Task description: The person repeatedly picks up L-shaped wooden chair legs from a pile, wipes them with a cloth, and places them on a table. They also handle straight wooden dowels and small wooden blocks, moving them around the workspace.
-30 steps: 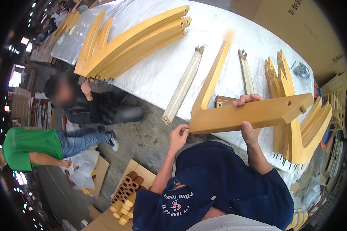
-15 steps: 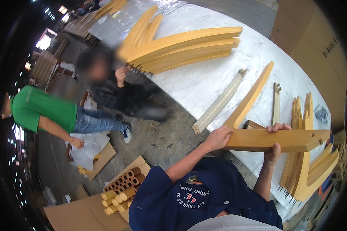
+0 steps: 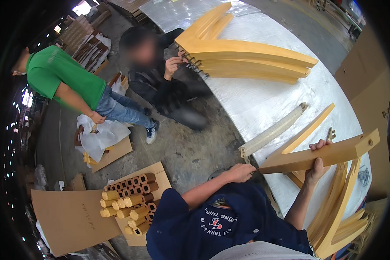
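Note:
My right hand (image 3: 317, 161) grips a V-shaped yellow wooden frame part (image 3: 290, 164) near its middle, thumb on the near side and fingers over the far side. A hole shows near the part's right end, and its thinner limb reaches away over the table. Beside the left end, my left hand (image 3: 240, 173) is closed with its fingers curled. Whether it touches the part or pinches something small cannot be made out. A long pale wrapped bar (image 3: 273, 132) lies just beyond on the white-covered table (image 3: 247, 104).
Several V-shaped wooden parts (image 3: 251, 60) are stacked at the far end, others (image 3: 340, 212) at the near right. A crouching co-worker (image 3: 160, 86) handles hardware on the far stack. Another person in green (image 3: 69, 78) stands left. Yellow and brown blocks (image 3: 132, 199) lie on cardboard (image 3: 69, 221).
My left hand has come off the top of the wooden part to beside its left end. The part's right end has tilted up. The whole view has shifted, moving the table rightward and down.

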`<act>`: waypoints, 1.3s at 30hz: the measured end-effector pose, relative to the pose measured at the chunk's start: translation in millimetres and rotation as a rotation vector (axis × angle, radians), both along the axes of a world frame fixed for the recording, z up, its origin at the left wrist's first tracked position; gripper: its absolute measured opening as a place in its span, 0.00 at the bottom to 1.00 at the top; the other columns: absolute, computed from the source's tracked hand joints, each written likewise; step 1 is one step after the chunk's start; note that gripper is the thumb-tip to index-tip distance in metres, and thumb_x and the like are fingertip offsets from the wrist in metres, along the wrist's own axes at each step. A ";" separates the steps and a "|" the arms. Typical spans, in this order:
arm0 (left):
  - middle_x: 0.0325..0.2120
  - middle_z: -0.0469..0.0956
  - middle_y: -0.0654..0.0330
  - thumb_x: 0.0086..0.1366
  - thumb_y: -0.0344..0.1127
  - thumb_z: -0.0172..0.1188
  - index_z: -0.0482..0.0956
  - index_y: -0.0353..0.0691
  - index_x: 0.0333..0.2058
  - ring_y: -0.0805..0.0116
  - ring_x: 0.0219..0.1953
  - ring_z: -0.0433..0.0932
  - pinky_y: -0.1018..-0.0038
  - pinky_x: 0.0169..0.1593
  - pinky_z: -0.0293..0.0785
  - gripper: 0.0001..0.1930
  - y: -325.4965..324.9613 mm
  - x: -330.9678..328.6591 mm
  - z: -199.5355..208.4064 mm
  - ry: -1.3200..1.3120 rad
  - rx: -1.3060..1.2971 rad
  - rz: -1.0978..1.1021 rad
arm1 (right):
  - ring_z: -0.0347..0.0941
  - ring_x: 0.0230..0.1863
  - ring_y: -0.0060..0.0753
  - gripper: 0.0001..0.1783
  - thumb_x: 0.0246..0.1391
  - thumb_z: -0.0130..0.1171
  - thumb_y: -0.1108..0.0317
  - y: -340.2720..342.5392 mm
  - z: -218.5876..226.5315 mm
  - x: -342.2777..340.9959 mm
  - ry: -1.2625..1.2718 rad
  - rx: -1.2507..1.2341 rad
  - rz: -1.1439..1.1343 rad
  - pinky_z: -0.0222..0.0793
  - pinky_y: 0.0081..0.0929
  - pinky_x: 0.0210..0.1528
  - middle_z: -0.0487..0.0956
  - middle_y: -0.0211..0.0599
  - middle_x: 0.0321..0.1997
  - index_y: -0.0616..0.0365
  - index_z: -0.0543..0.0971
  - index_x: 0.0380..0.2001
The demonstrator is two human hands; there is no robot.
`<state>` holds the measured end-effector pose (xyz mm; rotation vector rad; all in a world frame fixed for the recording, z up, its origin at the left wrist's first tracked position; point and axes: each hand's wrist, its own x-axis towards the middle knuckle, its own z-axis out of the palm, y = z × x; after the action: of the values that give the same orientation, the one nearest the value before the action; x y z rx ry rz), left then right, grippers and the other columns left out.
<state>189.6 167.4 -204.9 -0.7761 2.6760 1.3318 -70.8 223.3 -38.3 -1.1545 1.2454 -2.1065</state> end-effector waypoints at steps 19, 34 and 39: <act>0.60 0.64 0.44 0.48 0.38 0.72 0.59 0.34 0.64 0.48 0.61 0.67 0.63 0.62 0.66 0.46 -18.6 -87.1 89.7 0.697 0.153 0.149 | 0.73 0.49 0.35 0.39 0.50 0.62 0.59 -19.6 -16.0 17.9 0.027 0.109 -0.088 0.69 0.34 0.57 0.72 0.42 0.49 0.70 0.61 0.60; 0.58 0.71 0.48 0.46 0.24 0.66 0.63 0.34 0.62 0.58 0.61 0.70 0.67 0.62 0.67 0.41 -6.8 -103.1 70.4 0.727 0.225 0.242 | 0.66 0.53 0.35 0.46 0.41 0.70 0.58 5.5 -47.8 27.8 0.129 0.275 0.100 0.63 0.36 0.59 0.68 0.41 0.51 0.65 0.60 0.60; 0.57 0.72 0.49 0.47 0.27 0.66 0.63 0.37 0.63 0.56 0.60 0.71 0.66 0.62 0.68 0.41 -1.0 -105.9 63.7 0.734 0.147 0.252 | 0.69 0.53 0.35 0.46 0.43 0.65 0.67 11.7 -20.8 -3.7 0.257 0.293 0.231 0.63 0.36 0.61 0.70 0.41 0.50 0.67 0.56 0.64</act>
<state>83.8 166.4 -141.2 -0.7294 2.9919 2.2148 -74.5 235.0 -59.1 -1.3871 1.4011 -1.5852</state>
